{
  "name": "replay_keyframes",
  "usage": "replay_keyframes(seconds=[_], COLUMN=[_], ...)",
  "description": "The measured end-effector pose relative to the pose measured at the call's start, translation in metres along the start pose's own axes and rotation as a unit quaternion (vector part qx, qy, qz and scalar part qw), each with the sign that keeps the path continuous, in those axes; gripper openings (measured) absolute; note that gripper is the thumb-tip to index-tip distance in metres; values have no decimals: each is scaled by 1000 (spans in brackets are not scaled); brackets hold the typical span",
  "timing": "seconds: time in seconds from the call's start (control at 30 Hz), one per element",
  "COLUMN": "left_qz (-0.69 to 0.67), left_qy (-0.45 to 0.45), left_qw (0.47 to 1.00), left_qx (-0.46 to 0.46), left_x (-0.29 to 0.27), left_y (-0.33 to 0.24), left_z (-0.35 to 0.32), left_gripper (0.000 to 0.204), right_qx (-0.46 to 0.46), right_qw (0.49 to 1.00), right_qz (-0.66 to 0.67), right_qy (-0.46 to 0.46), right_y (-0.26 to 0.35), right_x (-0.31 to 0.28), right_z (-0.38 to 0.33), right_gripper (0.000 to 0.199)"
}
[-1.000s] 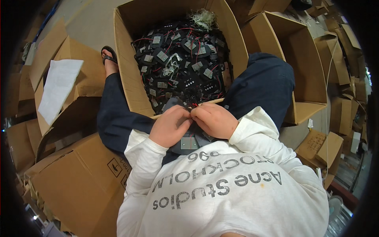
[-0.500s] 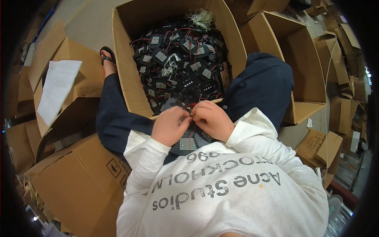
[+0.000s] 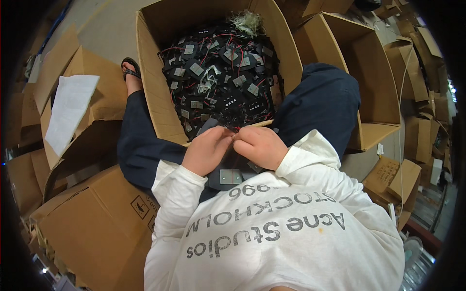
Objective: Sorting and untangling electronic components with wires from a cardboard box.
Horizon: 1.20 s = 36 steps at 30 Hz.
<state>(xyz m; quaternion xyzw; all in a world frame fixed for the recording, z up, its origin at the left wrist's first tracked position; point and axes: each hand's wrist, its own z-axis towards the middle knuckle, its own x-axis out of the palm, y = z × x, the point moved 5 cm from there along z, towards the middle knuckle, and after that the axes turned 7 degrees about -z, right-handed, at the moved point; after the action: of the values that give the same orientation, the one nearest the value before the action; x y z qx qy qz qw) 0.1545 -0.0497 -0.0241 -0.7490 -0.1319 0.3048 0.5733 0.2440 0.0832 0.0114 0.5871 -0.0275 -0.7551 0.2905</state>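
Note:
My left hand (image 3: 208,150) and my right hand (image 3: 260,147) meet over my lap at the near edge of an open cardboard box (image 3: 155,92). Both are closed, thumbs and forefingers pinched together on thin red and black wires (image 3: 237,128). The exact pinched spot is hidden by the fingers. Below them, against my shirt, lies a dark flat part with a grey metal plate (image 3: 230,176). Inside the box is a heap of black parts (image 3: 218,77) with metal plates and red and black wires.
A tangle of clear strips (image 3: 246,23) lies at the heap's far end. To the right stands another open cardboard box (image 3: 371,77). At left are opened cartons, one with a white sheet (image 3: 71,111) over its flap, and a closed carton (image 3: 97,228). My legs flank the box.
My fingers have shifted slightly, the left hand turning so its fingers cover more of the pinch. Both hands stay together at the same place.

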Motion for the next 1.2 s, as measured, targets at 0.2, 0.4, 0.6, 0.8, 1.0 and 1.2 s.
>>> replay_keyframes(seconds=[0.2, 0.4, 0.6, 0.8, 1.0, 1.2], left_qz=[88, 110, 180, 236, 144, -160], left_qy=[15, 49, 78, 94, 32, 7], left_qw=[991, 981, 955, 920, 972, 984], left_qx=[104, 149, 220, 299, 182, -81], left_x=[-2, -9, -14, -10, -1, 7], left_y=[-14, -16, -26, -35, -14, 30], left_z=[5, 9, 13, 20, 12, -2], left_gripper=[11, 11, 11, 13, 9, 15], right_qx=[70, 87, 126, 110, 130, 102], right_qw=[997, 996, 989, 992, 989, 991], right_qz=[12, -21, -73, -62, -64, -74], right_qy=[17, -16, 27, 0, 3, -42], right_y=[-5, -8, -11, -8, -10, -11], right_x=[1, 0, 5, 3, 2, 5], right_z=[-1, 0, -5, -3, -3, 0], right_gripper=[16, 16, 14, 17, 25, 20])
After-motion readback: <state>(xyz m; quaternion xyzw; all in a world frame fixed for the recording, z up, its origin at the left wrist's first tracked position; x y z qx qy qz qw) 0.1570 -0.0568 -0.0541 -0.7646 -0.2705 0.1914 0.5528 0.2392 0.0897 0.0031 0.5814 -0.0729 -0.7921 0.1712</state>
